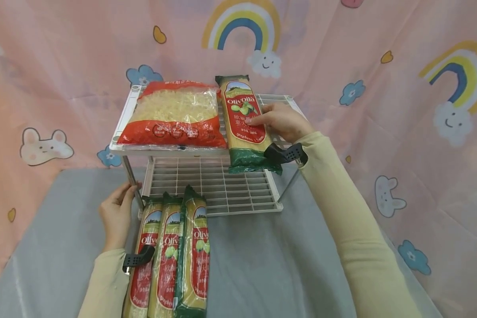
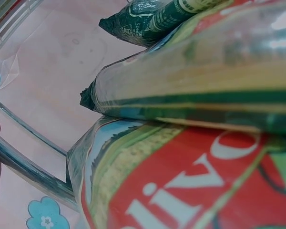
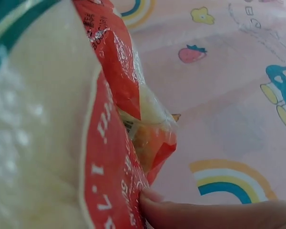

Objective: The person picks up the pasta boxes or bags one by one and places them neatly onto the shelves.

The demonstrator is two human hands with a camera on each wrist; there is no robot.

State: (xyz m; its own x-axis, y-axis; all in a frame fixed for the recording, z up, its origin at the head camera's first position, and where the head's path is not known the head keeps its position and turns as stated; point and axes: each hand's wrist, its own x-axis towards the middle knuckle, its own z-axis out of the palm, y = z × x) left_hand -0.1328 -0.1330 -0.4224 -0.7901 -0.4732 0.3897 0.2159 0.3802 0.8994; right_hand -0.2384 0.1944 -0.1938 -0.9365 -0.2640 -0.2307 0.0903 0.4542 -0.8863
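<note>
My right hand [image 1: 282, 121] grips a spaghetti pack [image 1: 244, 115] by its right side, thumb over the red label. The pack lies lengthwise at the top shelf, its green end jutting past the front edge. In the right wrist view, the thumb [image 3: 200, 210] presses the pack's edge. Beside it sits a red-and-clear bag of pasta [image 1: 175, 115]. Lower left, my left hand [image 1: 117, 214] holds the metal leg [image 1: 129, 170] of the white rack [image 1: 218, 212]. Three more spaghetti packs [image 1: 168, 260] stand side by side next to that hand, tops near the lower shelf's front.
The rack's lower grid shelf [image 1: 218, 181] sits below the top one. Grey cloth [image 1: 262, 265] covers the table. A pink patterned curtain [image 1: 322, 53] hangs close behind the rack and along the sides.
</note>
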